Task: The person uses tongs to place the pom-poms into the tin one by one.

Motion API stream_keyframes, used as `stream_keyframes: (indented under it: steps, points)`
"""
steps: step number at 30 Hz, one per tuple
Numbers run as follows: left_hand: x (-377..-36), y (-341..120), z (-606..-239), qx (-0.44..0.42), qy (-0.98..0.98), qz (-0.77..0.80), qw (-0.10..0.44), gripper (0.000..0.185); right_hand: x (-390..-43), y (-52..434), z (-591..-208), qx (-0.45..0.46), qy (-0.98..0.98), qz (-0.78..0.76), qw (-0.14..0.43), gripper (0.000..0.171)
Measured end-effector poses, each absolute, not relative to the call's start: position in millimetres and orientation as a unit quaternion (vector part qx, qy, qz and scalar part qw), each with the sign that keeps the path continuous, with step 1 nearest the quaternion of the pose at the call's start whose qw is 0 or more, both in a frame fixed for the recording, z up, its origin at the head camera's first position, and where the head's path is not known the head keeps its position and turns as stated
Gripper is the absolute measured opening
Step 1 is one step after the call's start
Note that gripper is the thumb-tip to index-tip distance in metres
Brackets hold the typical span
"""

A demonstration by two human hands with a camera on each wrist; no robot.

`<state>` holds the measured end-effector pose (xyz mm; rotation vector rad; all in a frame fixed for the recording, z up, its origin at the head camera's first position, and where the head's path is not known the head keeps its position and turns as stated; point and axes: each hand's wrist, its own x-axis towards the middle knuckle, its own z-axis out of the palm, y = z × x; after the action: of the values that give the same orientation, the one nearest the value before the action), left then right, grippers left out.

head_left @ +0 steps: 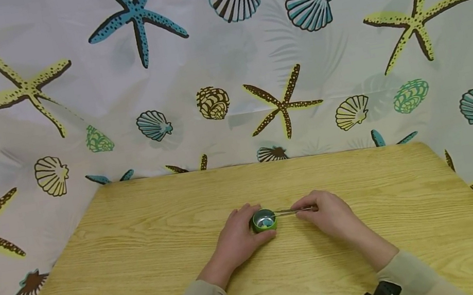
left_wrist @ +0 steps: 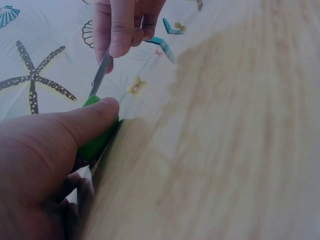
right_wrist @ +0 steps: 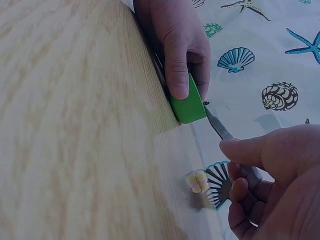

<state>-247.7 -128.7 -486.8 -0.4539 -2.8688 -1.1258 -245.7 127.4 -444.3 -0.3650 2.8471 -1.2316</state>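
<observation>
Right hand (head_left: 328, 213) pinches tweezers (right_wrist: 217, 125), tips at the rim of a green cup (right_wrist: 190, 107); left hand (head_left: 238, 236) grips it, upright on the table (head_left: 137, 226), blue bits (head_left: 266, 223) inside. A steady cup and light pinch should help.

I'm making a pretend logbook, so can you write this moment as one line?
left hand: holds green cup | right hand: pinches metal tweezers | tips: at cup's rim | contents: bluish, unclear
</observation>
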Motion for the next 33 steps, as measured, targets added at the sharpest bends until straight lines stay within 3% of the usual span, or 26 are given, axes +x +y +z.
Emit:
stream_keyframes:
  steps: [16, 33]
  points:
    - [-247.4, -128.8, -487.2, -0.148, -0.92, -0.362, 0.017, 0.074, -243.3, 125.8, -444.4, -0.107, 0.902, -0.418, -0.021, 0.01]
    - [-246.9, -128.6, -486.6, -0.148, -0.921, -0.36, 0.016, 0.074, -249.8, 138.7, -435.2, -0.066, 0.855, -0.514, -0.02, 0.022]
